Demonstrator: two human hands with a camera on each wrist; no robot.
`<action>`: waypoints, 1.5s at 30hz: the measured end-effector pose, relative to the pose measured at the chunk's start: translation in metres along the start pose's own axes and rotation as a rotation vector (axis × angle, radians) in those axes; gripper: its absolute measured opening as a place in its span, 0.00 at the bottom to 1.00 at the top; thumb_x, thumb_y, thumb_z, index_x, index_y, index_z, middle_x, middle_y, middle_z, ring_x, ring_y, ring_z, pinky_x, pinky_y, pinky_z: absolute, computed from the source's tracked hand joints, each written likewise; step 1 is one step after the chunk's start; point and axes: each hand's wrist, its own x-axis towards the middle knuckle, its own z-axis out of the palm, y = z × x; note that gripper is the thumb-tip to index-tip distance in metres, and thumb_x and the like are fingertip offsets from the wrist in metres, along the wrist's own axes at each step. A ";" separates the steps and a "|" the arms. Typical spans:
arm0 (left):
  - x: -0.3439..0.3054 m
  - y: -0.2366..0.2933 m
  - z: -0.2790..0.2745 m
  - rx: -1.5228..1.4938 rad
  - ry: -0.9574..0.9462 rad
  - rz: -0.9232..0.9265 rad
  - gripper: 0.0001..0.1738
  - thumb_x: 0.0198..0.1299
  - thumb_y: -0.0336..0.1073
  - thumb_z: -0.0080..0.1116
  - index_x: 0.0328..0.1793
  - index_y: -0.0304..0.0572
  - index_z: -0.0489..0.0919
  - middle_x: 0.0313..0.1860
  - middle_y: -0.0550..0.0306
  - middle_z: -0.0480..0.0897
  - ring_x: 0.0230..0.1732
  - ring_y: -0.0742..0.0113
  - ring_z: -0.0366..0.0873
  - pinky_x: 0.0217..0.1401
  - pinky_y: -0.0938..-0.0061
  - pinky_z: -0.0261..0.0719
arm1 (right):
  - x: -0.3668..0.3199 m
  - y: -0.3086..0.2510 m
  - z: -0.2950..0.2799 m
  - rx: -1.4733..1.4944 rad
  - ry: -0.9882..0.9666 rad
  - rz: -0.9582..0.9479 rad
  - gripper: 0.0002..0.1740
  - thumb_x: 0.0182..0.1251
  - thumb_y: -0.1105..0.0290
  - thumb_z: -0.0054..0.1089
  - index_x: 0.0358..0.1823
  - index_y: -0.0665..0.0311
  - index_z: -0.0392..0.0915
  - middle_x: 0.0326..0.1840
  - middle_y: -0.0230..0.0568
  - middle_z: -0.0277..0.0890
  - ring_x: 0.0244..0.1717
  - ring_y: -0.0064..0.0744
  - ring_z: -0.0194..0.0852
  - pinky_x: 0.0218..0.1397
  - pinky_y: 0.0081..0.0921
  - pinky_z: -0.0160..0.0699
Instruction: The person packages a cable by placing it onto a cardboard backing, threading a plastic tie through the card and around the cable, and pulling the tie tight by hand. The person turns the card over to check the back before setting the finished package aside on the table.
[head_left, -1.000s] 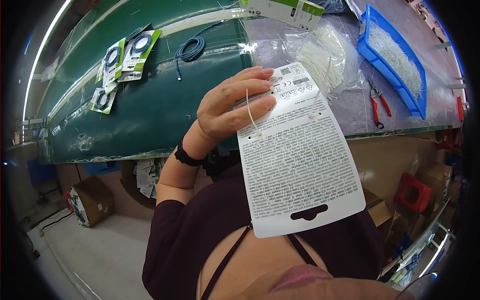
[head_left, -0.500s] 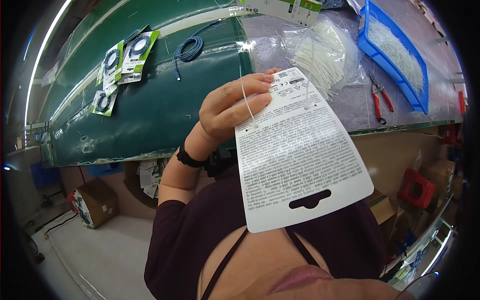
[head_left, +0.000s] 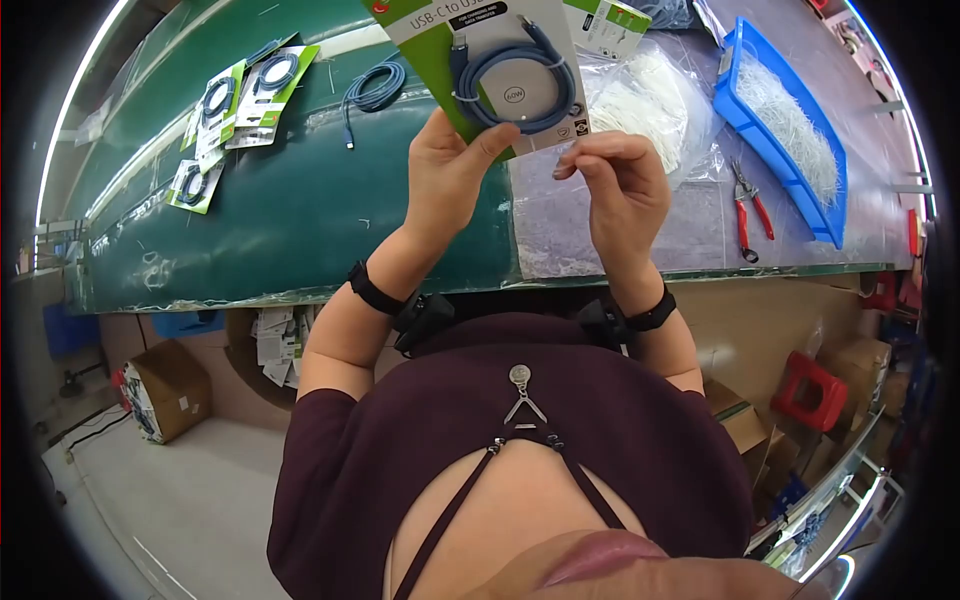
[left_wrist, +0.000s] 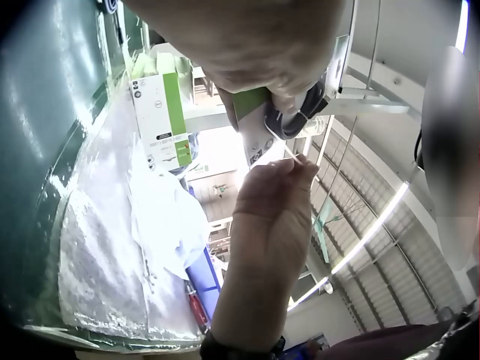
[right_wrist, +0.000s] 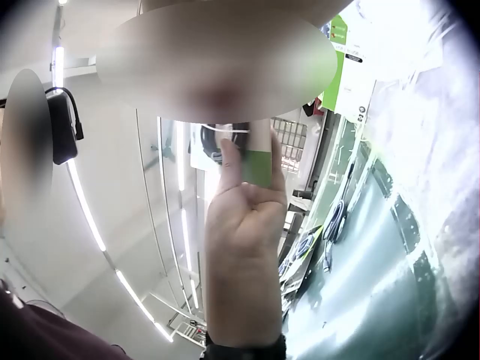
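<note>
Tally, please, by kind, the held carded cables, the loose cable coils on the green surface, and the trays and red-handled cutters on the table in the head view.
Held carded cable: 1
Loose cable coil: 1
Blue tray: 1
Red-handled cutters: 1
Total: 4

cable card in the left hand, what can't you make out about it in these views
Head view: top of the card, cut off by the picture's edge; its back, facing away.
Left wrist view: much of the card, behind the left hand.
Right wrist view: much of it, behind the blurred right hand.
</note>
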 end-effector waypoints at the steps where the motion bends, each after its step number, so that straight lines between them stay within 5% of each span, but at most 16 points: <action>1: 0.001 -0.002 0.001 -0.055 0.013 -0.047 0.15 0.59 0.24 0.62 0.53 0.36 0.75 0.47 0.56 0.82 0.45 0.73 0.79 0.48 0.77 0.79 | 0.002 0.000 0.002 -0.006 -0.010 0.002 0.06 0.67 0.79 0.56 0.42 0.67 0.70 0.35 0.44 0.77 0.34 0.30 0.77 0.42 0.25 0.79; 9: -0.002 -0.010 0.003 -0.178 0.058 -0.134 0.15 0.60 0.24 0.61 0.54 0.36 0.75 0.47 0.57 0.82 0.48 0.73 0.78 0.53 0.76 0.77 | 0.016 -0.003 0.021 -0.119 0.135 -0.012 0.08 0.61 0.80 0.62 0.40 0.69 0.74 0.34 0.40 0.77 0.34 0.25 0.76 0.38 0.20 0.76; 12: -0.001 -0.011 0.001 -0.165 0.070 -0.113 0.15 0.60 0.24 0.61 0.54 0.35 0.75 0.47 0.57 0.82 0.47 0.73 0.79 0.52 0.77 0.78 | 0.023 -0.005 0.014 -0.718 -0.026 -0.358 0.08 0.57 0.82 0.65 0.37 0.68 0.78 0.32 0.37 0.77 0.30 0.24 0.75 0.33 0.21 0.75; 16: -0.001 -0.015 -0.003 -0.131 0.068 -0.041 0.15 0.60 0.24 0.61 0.53 0.35 0.75 0.46 0.58 0.82 0.45 0.75 0.79 0.49 0.80 0.78 | 0.025 -0.006 0.012 -1.063 -0.137 -0.408 0.07 0.53 0.83 0.66 0.34 0.67 0.80 0.29 0.38 0.77 0.27 0.28 0.75 0.30 0.23 0.74; 45: -0.004 -0.021 -0.009 0.173 0.075 0.107 0.14 0.58 0.26 0.64 0.50 0.34 0.78 0.38 0.61 0.84 0.38 0.81 0.76 0.42 0.83 0.77 | 0.032 -0.020 0.025 -1.159 -0.271 -0.309 0.07 0.52 0.80 0.66 0.34 0.68 0.81 0.28 0.42 0.76 0.27 0.38 0.76 0.31 0.29 0.74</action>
